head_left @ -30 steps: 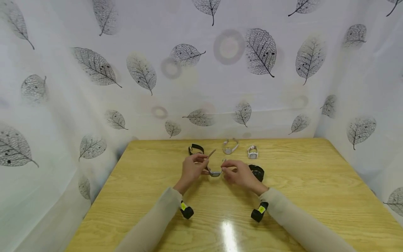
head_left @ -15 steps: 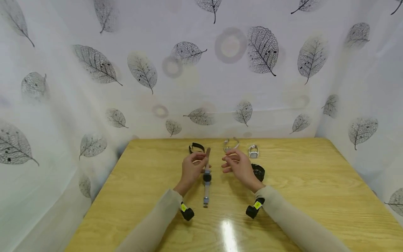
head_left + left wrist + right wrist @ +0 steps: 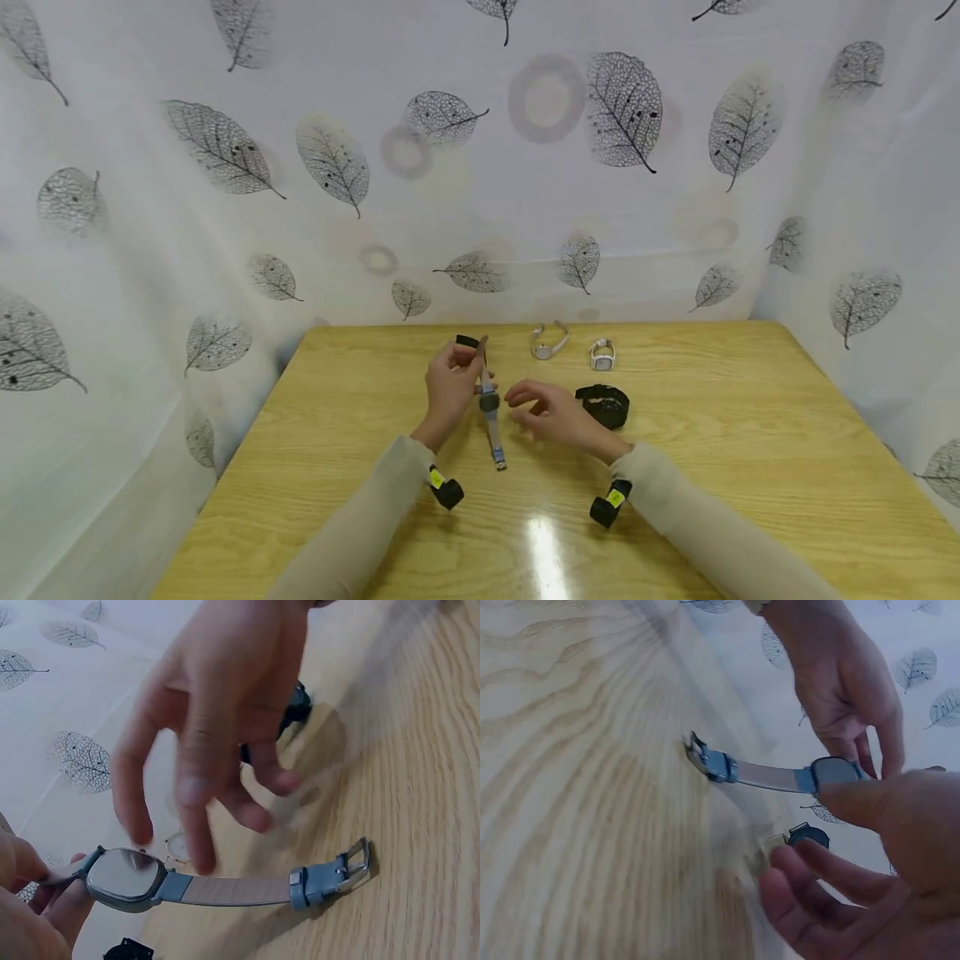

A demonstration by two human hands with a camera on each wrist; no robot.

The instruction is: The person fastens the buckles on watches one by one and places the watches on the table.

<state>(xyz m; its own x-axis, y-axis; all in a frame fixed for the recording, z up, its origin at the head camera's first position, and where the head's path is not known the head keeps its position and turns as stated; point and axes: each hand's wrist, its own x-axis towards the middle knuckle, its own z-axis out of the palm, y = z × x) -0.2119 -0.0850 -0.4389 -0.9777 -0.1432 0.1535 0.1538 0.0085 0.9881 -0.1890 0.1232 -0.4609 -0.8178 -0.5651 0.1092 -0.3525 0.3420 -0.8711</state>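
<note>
My left hand pinches one strap of a wristwatch with a blue-grey strap and a rounded dial. In the left wrist view, the other strap extends over the table with its metal buckle unfastened. My right hand hovers just right of the watch, fingers loosely bent and holding nothing. The right wrist view has its thumb overlapping the edge of the dial, and contact cannot be told. Past the left hand lies a black-strapped watch, mostly hidden.
A white watch with a round dial and another with a squarish dial stand near the back edge of the wooden table. A black watch lies beside the right hand. A leaf-printed curtain surrounds the table.
The right hand has let go of the watch, drawn back, then come near it again. The watch has turned from sideways to hanging toward the front, and now tilts slightly. The left hand keeps its pinch.
</note>
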